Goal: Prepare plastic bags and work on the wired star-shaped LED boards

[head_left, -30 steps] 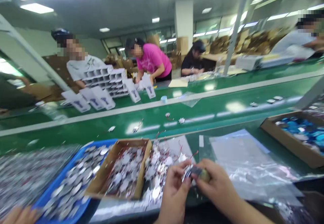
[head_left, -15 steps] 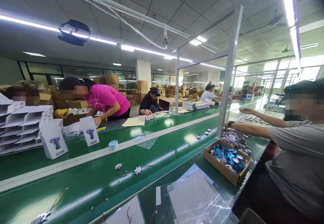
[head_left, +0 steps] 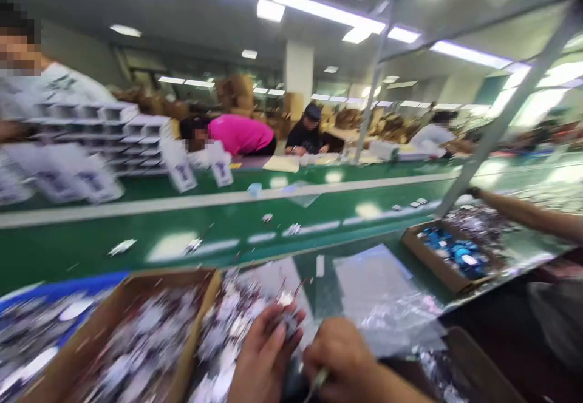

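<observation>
My left hand (head_left: 266,348) is at the bottom centre, fingers curled around a small silvery part (head_left: 288,323) with thin red wires, over a pile of similar parts (head_left: 232,324). My right hand (head_left: 339,354) is just to its right, closed in a fist on a thin tool (head_left: 316,382) that pokes out below. The two hands are close together. The picture is blurred by motion.
A cardboard box (head_left: 136,336) and a blue tray (head_left: 40,324) of silvery parts lie at the left. Clear plastic sheets (head_left: 382,287) lie to the right, beyond them a box of blue discs (head_left: 449,254). A neighbour's arm (head_left: 528,215) reaches over it. A green conveyor (head_left: 273,215) with people behind.
The view swung up and right to the hall half a second ago, then dropped back. My hands are in view again, close together over the parts pile.
</observation>
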Action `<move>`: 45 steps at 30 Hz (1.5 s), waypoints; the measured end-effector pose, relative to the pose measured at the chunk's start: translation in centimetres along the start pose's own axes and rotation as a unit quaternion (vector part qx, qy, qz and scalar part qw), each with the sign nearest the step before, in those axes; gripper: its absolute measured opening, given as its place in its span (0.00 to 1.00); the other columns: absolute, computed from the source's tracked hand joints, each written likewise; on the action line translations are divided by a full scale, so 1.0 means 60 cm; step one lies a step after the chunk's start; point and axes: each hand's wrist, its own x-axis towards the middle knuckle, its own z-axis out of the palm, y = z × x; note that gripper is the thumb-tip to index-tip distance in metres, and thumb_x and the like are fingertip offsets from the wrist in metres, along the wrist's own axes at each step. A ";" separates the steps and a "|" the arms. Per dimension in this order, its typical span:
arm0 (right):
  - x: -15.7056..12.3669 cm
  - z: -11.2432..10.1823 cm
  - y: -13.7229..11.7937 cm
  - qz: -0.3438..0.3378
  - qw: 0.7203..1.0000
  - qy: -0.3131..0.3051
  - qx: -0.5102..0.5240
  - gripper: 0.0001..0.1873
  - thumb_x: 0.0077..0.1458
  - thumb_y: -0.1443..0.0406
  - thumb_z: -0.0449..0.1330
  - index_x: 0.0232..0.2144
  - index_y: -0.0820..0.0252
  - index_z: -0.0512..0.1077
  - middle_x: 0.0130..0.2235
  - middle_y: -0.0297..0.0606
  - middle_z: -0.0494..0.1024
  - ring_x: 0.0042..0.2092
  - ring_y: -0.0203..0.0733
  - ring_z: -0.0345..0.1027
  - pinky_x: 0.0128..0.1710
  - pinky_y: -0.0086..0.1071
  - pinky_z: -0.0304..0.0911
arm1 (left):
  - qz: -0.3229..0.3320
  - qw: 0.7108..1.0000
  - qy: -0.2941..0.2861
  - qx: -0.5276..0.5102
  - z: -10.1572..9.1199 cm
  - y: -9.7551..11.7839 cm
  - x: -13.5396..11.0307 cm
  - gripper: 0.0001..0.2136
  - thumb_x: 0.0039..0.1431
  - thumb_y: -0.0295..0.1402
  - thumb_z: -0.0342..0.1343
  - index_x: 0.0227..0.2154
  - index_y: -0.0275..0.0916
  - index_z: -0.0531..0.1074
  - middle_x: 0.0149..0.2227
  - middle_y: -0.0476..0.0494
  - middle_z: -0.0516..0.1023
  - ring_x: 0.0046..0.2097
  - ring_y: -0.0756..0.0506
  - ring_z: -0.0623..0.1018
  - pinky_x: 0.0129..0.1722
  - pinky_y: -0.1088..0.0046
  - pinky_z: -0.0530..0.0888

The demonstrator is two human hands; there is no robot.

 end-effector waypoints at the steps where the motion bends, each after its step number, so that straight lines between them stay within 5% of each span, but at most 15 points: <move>1: -0.003 -0.003 -0.011 0.037 0.999 0.020 0.020 0.10 0.59 0.62 0.59 0.26 0.56 0.73 0.23 0.33 0.74 0.26 0.37 0.68 0.26 0.30 0.61 | 0.001 1.000 -0.003 -0.014 0.000 0.000 -0.005 0.19 0.42 0.36 0.74 0.38 0.42 0.76 0.42 0.45 0.82 0.48 0.40 0.83 0.47 0.67 0.80; 5: -0.002 -0.026 0.002 0.186 0.975 0.027 0.120 0.06 0.58 0.62 0.59 0.32 0.56 0.75 0.29 0.35 0.79 0.30 0.39 0.73 0.31 0.30 0.66 | 0.006 0.997 -0.032 -0.071 -0.007 -0.003 0.001 0.18 0.48 0.29 0.68 0.43 0.41 0.73 0.46 0.46 0.80 0.49 0.43 0.82 0.47 0.71 0.79; 8: 0.000 -0.036 0.045 0.311 0.947 -0.026 0.071 0.11 0.57 0.57 0.59 0.34 0.56 0.77 0.29 0.37 0.80 0.29 0.41 0.72 0.29 0.31 0.65 | -0.007 0.995 -0.034 -0.089 -0.018 -0.005 0.006 0.24 0.49 0.21 0.60 0.51 0.42 0.70 0.50 0.45 0.78 0.49 0.44 0.82 0.48 0.71 0.78; 11: 0.003 -0.047 0.085 0.348 0.933 -0.079 -0.044 0.15 0.54 0.57 0.58 0.40 0.55 0.78 0.33 0.39 0.81 0.31 0.46 0.73 0.30 0.35 0.63 | -0.007 0.996 -0.038 -0.075 -0.025 -0.005 0.005 0.30 0.46 0.16 0.55 0.53 0.44 0.68 0.55 0.45 0.76 0.51 0.45 0.81 0.49 0.71 0.77; 14: 0.011 -0.058 0.115 0.400 0.907 -0.113 -0.067 0.16 0.53 0.52 0.57 0.34 0.55 0.77 0.26 0.37 0.77 0.27 0.45 0.68 0.27 0.35 0.58 | 0.016 0.998 -0.047 -0.028 -0.028 -0.007 0.006 0.25 0.51 0.17 0.56 0.52 0.45 0.69 0.57 0.46 0.73 0.53 0.45 0.80 0.50 0.72 0.76; 19: 0.029 -0.055 0.135 0.453 0.889 -0.049 0.035 0.16 0.48 0.52 0.61 0.33 0.56 0.77 0.27 0.35 0.75 0.29 0.43 0.67 0.29 0.35 0.59 | 0.070 0.994 -0.079 0.034 -0.034 -0.010 0.013 0.13 0.57 0.25 0.62 0.44 0.41 0.71 0.59 0.44 0.72 0.52 0.46 0.81 0.49 0.71 0.77; 22: 0.047 -0.047 0.131 0.472 0.861 -0.013 0.190 0.18 0.47 0.51 0.64 0.34 0.58 0.76 0.26 0.34 0.73 0.26 0.37 0.61 0.26 0.33 0.56 | 0.101 0.990 -0.085 0.052 -0.046 -0.007 0.014 0.11 0.56 0.28 0.65 0.40 0.40 0.71 0.57 0.44 0.74 0.50 0.46 0.82 0.47 0.73 0.78; 26: 0.091 -0.037 0.102 0.442 0.822 -0.017 0.359 0.18 0.47 0.52 0.67 0.35 0.58 0.75 0.31 0.36 0.77 0.23 0.32 0.56 0.23 0.31 0.52 | 0.153 0.982 -0.072 0.088 -0.076 0.013 0.001 0.10 0.58 0.31 0.66 0.41 0.41 0.72 0.56 0.43 0.75 0.48 0.45 0.83 0.45 0.72 0.80; 30: 0.143 -0.030 0.063 0.369 0.858 -0.101 0.342 0.14 0.49 0.55 0.66 0.36 0.58 0.77 0.34 0.38 0.79 0.26 0.34 0.60 0.27 0.33 0.56 | 0.233 0.963 -0.027 0.133 -0.113 0.046 -0.021 0.11 0.59 0.30 0.64 0.44 0.43 0.73 0.56 0.42 0.75 0.49 0.44 0.82 0.45 0.72 0.81; 34: 0.171 -0.032 0.042 0.329 0.891 -0.087 0.301 0.20 0.51 0.53 0.68 0.44 0.54 0.77 0.39 0.38 0.80 0.38 0.42 0.70 0.37 0.36 0.65 | 0.255 0.953 -0.009 0.164 -0.131 0.066 -0.035 0.15 0.59 0.27 0.65 0.48 0.45 0.74 0.52 0.45 0.77 0.48 0.46 0.83 0.44 0.76 0.81; 37: 0.158 -0.040 0.027 0.305 0.854 -0.125 0.404 0.25 0.53 0.48 0.66 0.47 0.55 0.75 0.35 0.36 0.77 0.29 0.36 0.66 0.27 0.31 0.63 | 0.223 0.961 -0.038 0.159 -0.124 0.060 -0.042 0.13 0.58 0.27 0.66 0.45 0.43 0.75 0.47 0.45 0.78 0.46 0.46 0.83 0.43 0.77 0.82; 39: 0.132 -0.044 0.011 0.284 0.839 -0.120 0.448 0.20 0.59 0.49 0.62 0.44 0.55 0.73 0.31 0.33 0.74 0.25 0.32 0.62 0.22 0.28 0.59 | 0.203 0.966 -0.070 0.143 -0.112 0.050 -0.046 0.13 0.58 0.27 0.66 0.45 0.43 0.76 0.47 0.45 0.78 0.46 0.46 0.83 0.42 0.77 0.82; 43: 0.063 -0.052 -0.024 0.230 0.894 -0.068 0.379 0.05 0.66 0.60 0.57 0.44 0.52 0.69 0.31 0.31 0.73 0.28 0.32 0.68 0.28 0.26 0.67 | 0.193 0.967 -0.127 0.108 -0.084 0.036 -0.049 0.12 0.57 0.24 0.65 0.43 0.43 0.76 0.48 0.46 0.76 0.46 0.47 0.83 0.42 0.77 0.82; 45: 0.037 -0.059 -0.036 0.199 0.931 -0.056 0.300 0.07 0.66 0.64 0.57 0.46 0.50 0.67 0.36 0.33 0.76 0.33 0.35 0.73 0.33 0.27 0.69 | 0.198 0.965 -0.141 0.099 -0.073 0.033 -0.047 0.12 0.57 0.23 0.65 0.42 0.43 0.76 0.49 0.46 0.75 0.47 0.47 0.83 0.43 0.77 0.81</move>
